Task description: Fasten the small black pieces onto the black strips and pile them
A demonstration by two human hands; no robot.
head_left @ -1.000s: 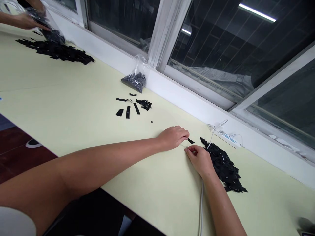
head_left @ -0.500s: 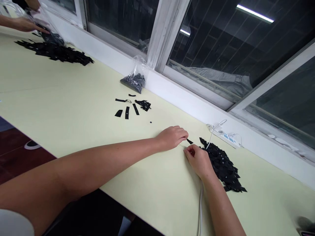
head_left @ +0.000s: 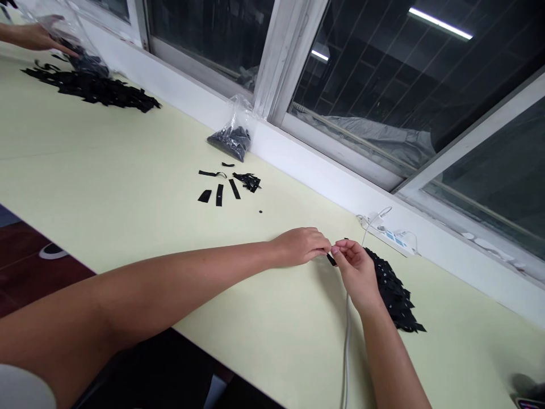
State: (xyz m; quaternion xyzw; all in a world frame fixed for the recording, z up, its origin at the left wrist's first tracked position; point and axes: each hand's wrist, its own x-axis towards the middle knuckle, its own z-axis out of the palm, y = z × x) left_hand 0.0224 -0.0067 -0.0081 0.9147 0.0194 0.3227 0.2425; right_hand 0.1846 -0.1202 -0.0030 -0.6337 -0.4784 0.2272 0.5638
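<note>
My left hand [head_left: 300, 247] is closed on a short black fabric strip [head_left: 331, 260], whose end sticks out below the fingertips. Close against those fingertips, my right hand [head_left: 356, 271] has its thumb and forefinger pinched together; whatever lies between them is too small to make out. Just behind the right hand is a heap of black fabric strips [head_left: 395, 295] with small pale marks, partly covered by that hand. Farther left on the table lie a small bunch of black strips [head_left: 251, 182], several single strips [head_left: 219, 195] and a small dark disc [head_left: 260, 212].
A clear plastic bag of dark pieces [head_left: 232, 139] stands by the window ledge. A power strip [head_left: 394, 238] with a white cable [head_left: 346, 352] lies at the right. At the far left, another person's hand [head_left: 38, 37] reaches into a bag beside a long black pile [head_left: 102, 91].
My right hand has lifted away from the table and come up to my left fingertips. My left hand has shifted slightly right and down. The other person's hand moved slightly left.
</note>
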